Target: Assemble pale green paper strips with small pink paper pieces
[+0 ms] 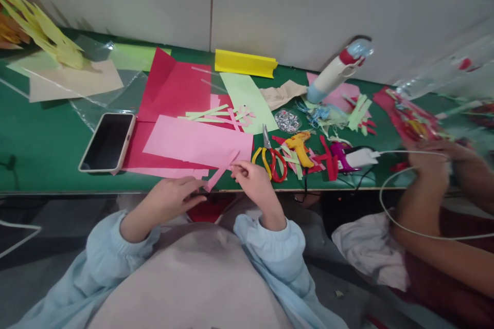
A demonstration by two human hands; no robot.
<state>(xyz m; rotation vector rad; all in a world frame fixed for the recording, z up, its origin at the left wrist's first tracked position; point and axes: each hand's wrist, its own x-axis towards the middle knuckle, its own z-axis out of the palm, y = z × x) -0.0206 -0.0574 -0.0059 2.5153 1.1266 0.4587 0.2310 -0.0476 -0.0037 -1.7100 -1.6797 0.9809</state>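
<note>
The pink strip (221, 173) is at the front edge of the desk (42, 139), between the person's two hands; its long axis runs aslant, the near end low by the left fingertips, the far end pointing away from the body and to the right, over the near right part of a wide pink sheet (189, 139); the right hand (254, 185) has thumb and forefinger pinched on the strip's right edge, toward that far end; the left hand (168, 199) is open, thumb apart from the fingers, its tips at the near end, though whether they touch it I cannot tell; the pink sheet lies over red paper (175, 92), and a phone (108, 141) rests to their left, screen up; beyond the sheet are loose green strips (208, 114), a pale green sheet (247, 95) and a folded yellow piece (245, 63); red-and-yellow scissors (272, 157) stand closest in the way on the right, handles just beside the right hand and blades pointing away; past them a yellow glue gun (299, 144) lies among paper scraps, with a small tub of beads (287, 121) behind and a bottle (334, 77) farther back; at far right, a co-worker's forearms (428, 167) reach onto the desk.
</note>
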